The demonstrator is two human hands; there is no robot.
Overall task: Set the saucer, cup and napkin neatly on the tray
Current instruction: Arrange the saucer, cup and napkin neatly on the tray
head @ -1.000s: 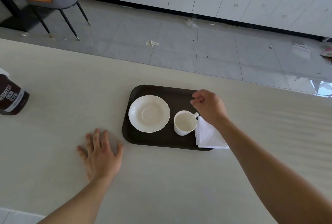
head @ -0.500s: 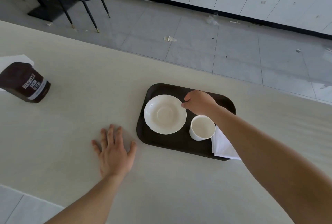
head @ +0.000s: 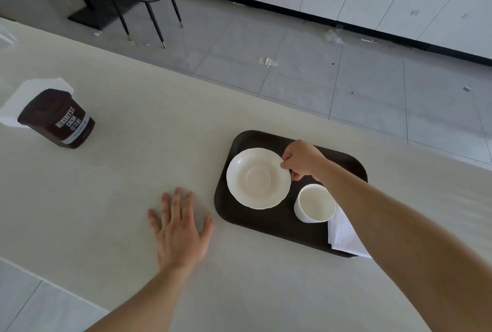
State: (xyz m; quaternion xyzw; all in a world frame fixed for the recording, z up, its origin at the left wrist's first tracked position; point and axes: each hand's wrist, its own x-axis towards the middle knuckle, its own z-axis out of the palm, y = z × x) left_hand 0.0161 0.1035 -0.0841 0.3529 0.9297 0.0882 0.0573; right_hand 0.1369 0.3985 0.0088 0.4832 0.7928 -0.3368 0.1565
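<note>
**Saucer pinched at the rim, cup close by**

We have our right hand closed in a pinch on the right rim of the saucer, fingers curled around the edge. The saucer lies flat on the left part of the tray. The cup stands upright just beside the saucer, toward the near right, and its handle is hidden from us. The napkin lies at the tray's near right corner, with one edge hanging over the rim onto the worktop. Our left hand rests flat and spread on the worktop, just left of the tray, holding nothing.

All three pieces are on the tray, so we judge what remains is tidying. The risks come from how close things sit. If we slide the saucer toward the cup, the rims may knock and the cup could tip. Our right forearm passes over the cup and napkin, so a low sweep could drag either one. A one-sided pinch on a thin rim may let the saucer tilt or slip if we lift it. The overhanging napkin could slide off if the tray is nudged. The cocoa tub stands well apart and poses no trouble.
</note>
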